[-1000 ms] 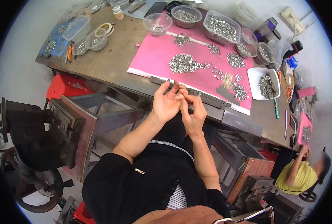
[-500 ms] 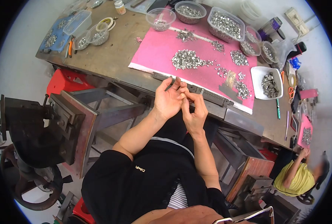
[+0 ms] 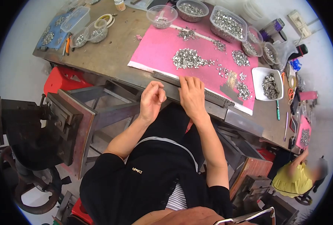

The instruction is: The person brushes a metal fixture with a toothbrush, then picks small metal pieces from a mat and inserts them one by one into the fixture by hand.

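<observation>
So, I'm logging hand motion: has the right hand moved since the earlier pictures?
Yes. Judged against the metal bar, the right hand has moved forward and now reaches over it, apart from the left hand.

**Bright bench, bowed edges**

Diffuse light makes small silvery metal pieces [image 3: 188, 59] glint on a pink rectangular mat [image 3: 151, 52]; shade lies beneath the flat brown worktop [image 3: 123, 39]. Fisheye distortion ends in blue-fringed black corners. A yellow-shirted person [image 3: 286, 183] looks blurred.
</observation>
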`<state>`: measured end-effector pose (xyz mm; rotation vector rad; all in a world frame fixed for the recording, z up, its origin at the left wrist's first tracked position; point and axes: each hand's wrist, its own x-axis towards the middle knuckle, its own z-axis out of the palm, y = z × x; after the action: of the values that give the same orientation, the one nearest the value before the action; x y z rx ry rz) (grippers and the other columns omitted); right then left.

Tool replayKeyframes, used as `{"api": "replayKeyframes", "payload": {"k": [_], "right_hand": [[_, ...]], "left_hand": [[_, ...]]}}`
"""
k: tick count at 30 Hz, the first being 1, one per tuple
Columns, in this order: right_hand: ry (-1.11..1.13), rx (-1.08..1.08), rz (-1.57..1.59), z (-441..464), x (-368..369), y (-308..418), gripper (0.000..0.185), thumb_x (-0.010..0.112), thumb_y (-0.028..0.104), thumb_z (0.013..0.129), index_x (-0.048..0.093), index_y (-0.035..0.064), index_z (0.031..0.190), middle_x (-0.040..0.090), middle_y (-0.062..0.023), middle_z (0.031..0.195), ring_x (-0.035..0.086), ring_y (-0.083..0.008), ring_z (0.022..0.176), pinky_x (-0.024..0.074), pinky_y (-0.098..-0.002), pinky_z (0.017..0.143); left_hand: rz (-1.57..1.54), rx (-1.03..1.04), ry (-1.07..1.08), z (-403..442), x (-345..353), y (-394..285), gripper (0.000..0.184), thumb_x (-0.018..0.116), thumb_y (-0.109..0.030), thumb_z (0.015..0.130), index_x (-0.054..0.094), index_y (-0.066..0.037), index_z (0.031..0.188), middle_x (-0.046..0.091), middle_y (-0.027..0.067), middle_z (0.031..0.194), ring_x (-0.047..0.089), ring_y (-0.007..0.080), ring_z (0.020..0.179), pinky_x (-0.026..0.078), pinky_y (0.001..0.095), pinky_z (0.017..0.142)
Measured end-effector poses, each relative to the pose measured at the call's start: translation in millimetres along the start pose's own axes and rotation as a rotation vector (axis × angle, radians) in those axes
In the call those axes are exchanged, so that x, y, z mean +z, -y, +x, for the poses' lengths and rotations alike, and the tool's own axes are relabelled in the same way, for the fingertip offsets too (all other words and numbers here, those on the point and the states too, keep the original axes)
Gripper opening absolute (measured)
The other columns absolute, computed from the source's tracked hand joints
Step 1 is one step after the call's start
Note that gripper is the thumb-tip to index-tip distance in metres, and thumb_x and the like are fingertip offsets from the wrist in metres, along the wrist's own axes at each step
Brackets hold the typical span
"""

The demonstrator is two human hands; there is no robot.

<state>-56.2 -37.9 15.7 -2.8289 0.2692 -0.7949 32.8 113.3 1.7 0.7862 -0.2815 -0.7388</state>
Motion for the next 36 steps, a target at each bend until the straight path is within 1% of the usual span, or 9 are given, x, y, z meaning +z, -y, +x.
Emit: {"api": "replayKeyframes", "payload": {"k": [5, 7, 10, 14, 15, 18, 19, 30, 36], "right_hand": [[0.191, -0.045, -0.048, 5, -1, -6, 0.044, 0.070, 0.004, 0.078, 0.059, 0.0005, 0.121, 0.059, -0.0149, 0.113, 0.055, -0.0337, 0.108, 0.0419, -0.0443, 0.092], [0.015, -0.059, 0.023, 6, -14, -9, 0.044, 0.070, 0.002, 0.077, 0.060, 0.0014, 0.119, 0.059, -0.0152, 0.110, 0.056, -0.0339, 0.106, 0.0418, -0.0447, 0.091], [-0.178, 0.029, 0.085, -6, -38, -18, 0.043, 0.071, -0.005, 0.077, 0.061, 0.0023, 0.118, 0.063, -0.0153, 0.108, 0.060, -0.0339, 0.101, 0.0439, -0.0455, 0.091], [-0.336, 0.307, 0.417, -26, -62, -27, 0.033, 0.065, -0.007, 0.090, 0.058, -0.0019, 0.122, 0.064, -0.0144, 0.117, 0.061, -0.0244, 0.108, 0.0482, -0.0385, 0.097], [-0.387, 0.344, 0.502, -31, -62, -28, 0.032, 0.063, -0.007, 0.094, 0.057, -0.0031, 0.124, 0.064, -0.0143, 0.120, 0.061, -0.0223, 0.112, 0.0484, -0.0372, 0.100], [-0.455, 0.368, 0.624, -43, -61, -22, 0.032, 0.060, -0.007, 0.096, 0.054, -0.0048, 0.128, 0.062, -0.0176, 0.125, 0.060, -0.0229, 0.115, 0.0479, -0.0368, 0.102], [-0.471, 0.390, 0.667, -48, -59, -21, 0.033, 0.059, -0.007, 0.097, 0.053, -0.0043, 0.129, 0.061, -0.0191, 0.127, 0.060, -0.0231, 0.115, 0.0481, -0.0368, 0.103], [-0.450, 0.340, 0.640, -68, -46, 0, 0.035, 0.062, -0.010, 0.093, 0.054, -0.0050, 0.126, 0.061, -0.0198, 0.124, 0.060, -0.0278, 0.117, 0.0473, -0.0394, 0.104], [-0.365, 0.277, 0.451, -74, -35, 4, 0.030, 0.073, -0.006, 0.087, 0.062, -0.0036, 0.114, 0.069, -0.0221, 0.109, 0.069, -0.0314, 0.099, 0.0554, -0.0371, 0.088]], "left_hand": [[0.128, 0.018, 0.059, -11, -5, 1, 0.020, 0.051, -0.022, 0.103, 0.059, -0.004, 0.105, 0.054, 0.0015, 0.070, 0.044, 0.0080, 0.064, 0.035, 0.0223, 0.061], [0.218, -0.022, 0.106, -17, -7, -2, 0.016, 0.056, -0.017, 0.100, 0.063, -0.004, 0.099, 0.058, 0.0024, 0.073, 0.048, 0.0073, 0.065, 0.037, 0.0226, 0.060], [0.641, 0.302, 0.156, -18, -4, 1, 0.008, 0.060, -0.010, 0.095, 0.066, -0.005, 0.094, 0.058, 0.0034, 0.072, 0.051, 0.0087, 0.065, 0.038, 0.0233, 0.060], [1.141, 0.789, 0.198, 4, -8, -1, 0.010, 0.073, -0.007, 0.083, 0.069, -0.010, 0.092, 0.062, 0.0017, 0.083, 0.057, 0.0188, 0.076, 0.043, 0.0362, 0.081], [1.214, 0.759, 0.212, 6, -9, -1, 0.015, 0.074, -0.010, 0.080, 0.072, -0.011, 0.095, 0.063, -0.0001, 0.096, 0.057, 0.0207, 0.093, 0.040, 0.0441, 0.094], [1.338, 0.811, 0.245, 20, -2, -4, 0.029, 0.073, -0.007, 0.077, 0.074, -0.014, 0.105, 0.063, 0.0038, 0.106, 0.058, 0.0243, 0.104, 0.035, 0.0492, 0.104], [1.354, 0.772, 0.296, 25, -4, -1, 0.036, 0.074, -0.009, 0.077, 0.072, -0.015, 0.113, 0.061, 0.0053, 0.116, 0.054, 0.0262, 0.117, 0.028, 0.0574, 0.110], [1.672, 0.685, 0.479, 50, -7, -1, 0.047, 0.076, -0.022, 0.082, 0.065, -0.016, 0.128, 0.052, 0.0083, 0.138, 0.042, 0.0342, 0.135, 0.019, 0.0737, 0.109], [1.707, 0.684, 0.529, 54, -9, -1, 0.052, 0.078, -0.024, 0.081, 0.064, -0.025, 0.131, 0.050, 0.0065, 0.140, 0.040, 0.0355, 0.136, 0.018, 0.0744, 0.109]]}}
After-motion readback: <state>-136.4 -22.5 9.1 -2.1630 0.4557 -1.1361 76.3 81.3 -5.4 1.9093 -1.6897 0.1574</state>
